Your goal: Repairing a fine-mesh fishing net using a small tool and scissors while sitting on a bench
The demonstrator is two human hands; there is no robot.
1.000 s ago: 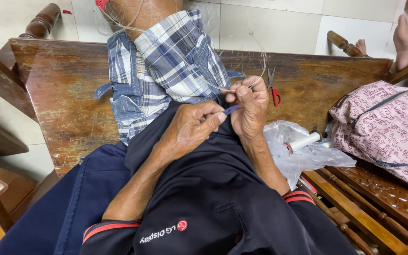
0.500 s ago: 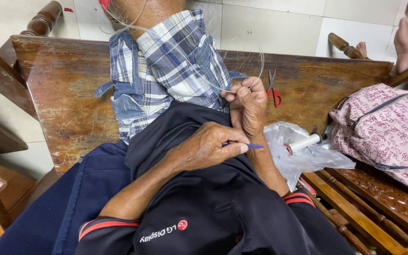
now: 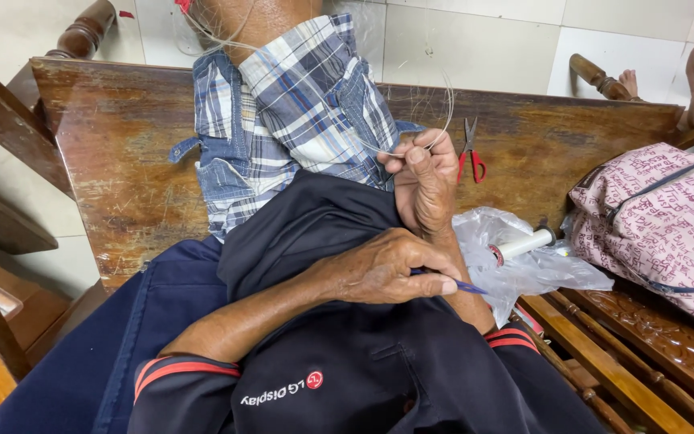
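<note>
— What does the left hand [image 3: 387, 269] hold?

— A thin blue tool [image 3: 459, 284]. The fingers are closed tight around it, and only its pointed end shows past the fingertips, toward the right. The hand rests on the dark garment [image 3: 315, 233] on the lap.

— And the right hand [image 3: 427, 181]?

— It is raised just above the left one, the fingers curled together, and thumb and forefinger pinch a pale thin thread [image 3: 435, 120]. The thread loops up over the hand, in front of the wooden bench back [image 3: 122, 145].

— What is near?

— A checked shirt [image 3: 299, 104] lies against the bench back, touching the dark garment. Red-handled scissors [image 3: 470, 153] are just beside the right hand — and a white spool [image 3: 522, 243] lies on a clear plastic bag [image 3: 540, 269], next to a pink patterned bag [image 3: 660, 217].
</note>
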